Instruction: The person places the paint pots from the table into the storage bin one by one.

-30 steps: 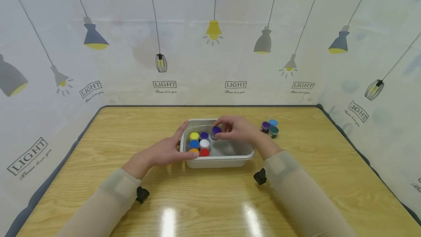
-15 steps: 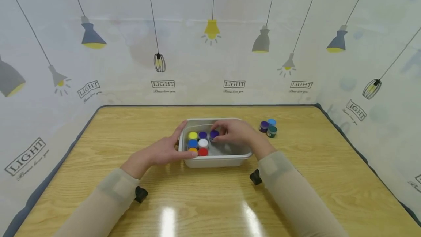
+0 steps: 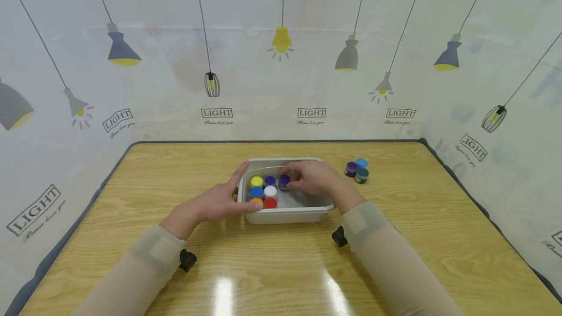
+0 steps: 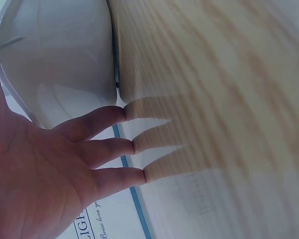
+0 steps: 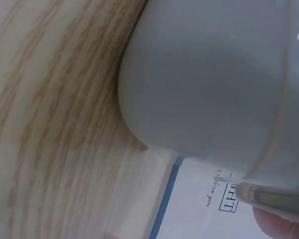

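A white plastic bin (image 3: 287, 216) stands on the table, with several small paint jars in its left part. Their lids include yellow (image 3: 256, 181), white (image 3: 270, 191) and red (image 3: 270, 203). Reaching into the bin, my right hand (image 3: 312, 178) pinches a purple-lidded paint jar (image 3: 284, 181), upright beside another purple-lidded jar (image 3: 270, 180). At the bin's left end rests my left hand (image 3: 215, 203), its thumb along the front rim. The left wrist view shows straight fingers (image 4: 109, 147) reaching down to the table beside the bin wall (image 4: 65, 55). The right wrist view hides the pinched jar behind the bin (image 5: 204, 84).
To the right of the bin, three more jars stand close together on the wooden table (image 3: 263, 267), lidded purple (image 3: 351, 168), light blue (image 3: 361, 163) and green (image 3: 361, 175). A wall covering (image 3: 263, 87) printed with lamps surrounds the table on three sides.
My right hand has lowered the purple-lidded paint jar deeper into the bin, close to the jars standing there. The left hand stays at the bin's end. The head view shifts slightly.
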A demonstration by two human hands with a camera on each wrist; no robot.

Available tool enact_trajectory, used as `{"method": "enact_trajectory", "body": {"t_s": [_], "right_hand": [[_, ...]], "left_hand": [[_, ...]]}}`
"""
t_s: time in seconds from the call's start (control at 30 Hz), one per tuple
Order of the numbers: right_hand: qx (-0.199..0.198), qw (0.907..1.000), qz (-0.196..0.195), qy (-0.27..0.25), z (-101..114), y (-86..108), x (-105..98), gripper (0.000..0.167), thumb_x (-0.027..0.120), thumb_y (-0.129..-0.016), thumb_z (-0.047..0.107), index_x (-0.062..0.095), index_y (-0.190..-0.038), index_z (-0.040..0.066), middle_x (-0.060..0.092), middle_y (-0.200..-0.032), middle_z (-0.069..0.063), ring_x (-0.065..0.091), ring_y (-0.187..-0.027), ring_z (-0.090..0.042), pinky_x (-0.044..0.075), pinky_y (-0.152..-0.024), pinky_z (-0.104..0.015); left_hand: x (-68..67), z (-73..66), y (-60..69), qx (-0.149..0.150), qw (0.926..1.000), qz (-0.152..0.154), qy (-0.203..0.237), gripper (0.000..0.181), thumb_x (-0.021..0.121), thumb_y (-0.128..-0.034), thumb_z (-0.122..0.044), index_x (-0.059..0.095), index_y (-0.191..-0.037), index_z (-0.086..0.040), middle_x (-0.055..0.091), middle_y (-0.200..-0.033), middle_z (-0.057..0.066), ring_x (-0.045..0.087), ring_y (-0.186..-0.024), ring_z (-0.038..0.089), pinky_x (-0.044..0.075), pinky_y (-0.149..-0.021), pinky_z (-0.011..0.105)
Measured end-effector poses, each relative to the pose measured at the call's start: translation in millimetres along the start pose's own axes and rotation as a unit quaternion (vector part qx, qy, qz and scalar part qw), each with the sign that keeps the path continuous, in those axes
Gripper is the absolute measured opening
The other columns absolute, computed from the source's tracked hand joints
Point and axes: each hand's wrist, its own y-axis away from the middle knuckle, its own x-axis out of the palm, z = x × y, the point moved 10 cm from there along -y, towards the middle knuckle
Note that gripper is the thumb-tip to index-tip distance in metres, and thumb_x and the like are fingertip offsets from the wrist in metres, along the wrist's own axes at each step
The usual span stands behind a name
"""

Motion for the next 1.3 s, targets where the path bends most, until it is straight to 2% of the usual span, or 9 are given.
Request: {"method": "enact_trajectory", "body": {"t_s": [0.1,0.23,0.57,0.97,1.2,1.3], "right_hand": [[0.0,1.0,-0.002,-0.006,-0.6,0.8,-0.5,0.036,0.074,-0.106,0.033,0.072,-0.142,0.038,0.076,-0.129,0.01,0.065,-0.1,-0.015,0.055,-0.098,-0.043],[0.002,1.0,-0.004,-0.009,-1.0,1.2,-0.9,0.035,0.073,-0.107,0.032,0.072,-0.141,0.039,0.075,-0.134,0.01,0.065,-0.103,-0.016,0.054,-0.101,-0.044],[0.011,0.9998,-0.006,-0.013,-1.7,0.8,-0.9,0.038,0.078,-0.104,0.027,0.071,-0.142,0.03,0.077,-0.108,0.01,0.068,-0.095,-0.013,0.057,-0.094,-0.04],[0.005,0.9999,-0.014,-0.007,-1.0,1.2,-2.3,0.037,0.078,-0.104,0.025,0.073,-0.14,0.03,0.078,-0.113,0.009,0.07,-0.102,-0.013,0.058,-0.103,-0.044],[0.004,0.9996,-0.021,-0.02,-2.4,1.5,-3.7,0.033,0.077,-0.104,0.028,0.074,-0.137,0.031,0.077,-0.11,0.009,0.068,-0.099,-0.013,0.057,-0.099,-0.043],[-0.004,0.9987,-0.029,-0.041,-4.2,2.9,-6.2,0.031,0.077,-0.105,0.031,0.074,-0.136,0.031,0.075,-0.109,0.009,0.067,-0.098,-0.014,0.056,-0.095,-0.041]], "left_hand": [[0.1,0.0,0.1,-0.001,1.0,0.001,0.0,0.125,0.068,-0.0917,-0.082,-0.014,-0.175,-0.039,0.047,-0.168,0.029,0.054,-0.15,0.044,0.04,-0.124,0.066],[0.0,0.1,0.3,-0.002,1.0,0.002,0.0,0.125,0.068,-0.0916,-0.083,-0.014,-0.175,-0.04,0.045,-0.169,0.029,0.053,-0.151,0.045,0.039,-0.125,0.067],[0.2,0.0,1.1,-0.004,1.0,0.001,0.0,0.125,0.068,-0.0914,-0.083,-0.014,-0.175,-0.039,0.045,-0.169,0.029,0.054,-0.15,0.045,0.04,-0.124,0.067],[-0.5,-0.2,-0.1,-0.005,1.0,-0.001,-0.003,0.126,0.068,-0.0909,-0.084,-0.014,-0.176,-0.039,0.046,-0.168,0.03,0.055,-0.149,0.046,0.041,-0.123,0.067],[-1.3,0.0,0.5,-0.005,1.0,-0.002,-0.004,0.126,0.068,-0.0906,-0.084,-0.013,-0.176,-0.039,0.047,-0.167,0.03,0.056,-0.148,0.046,0.041,-0.123,0.067],[-1.0,-0.7,0.3,-0.002,1.0,-0.001,-0.003,0.126,0.068,-0.0907,-0.084,-0.013,-0.176,-0.039,0.047,-0.167,0.03,0.056,-0.148,0.046,0.042,-0.122,0.067]]}}
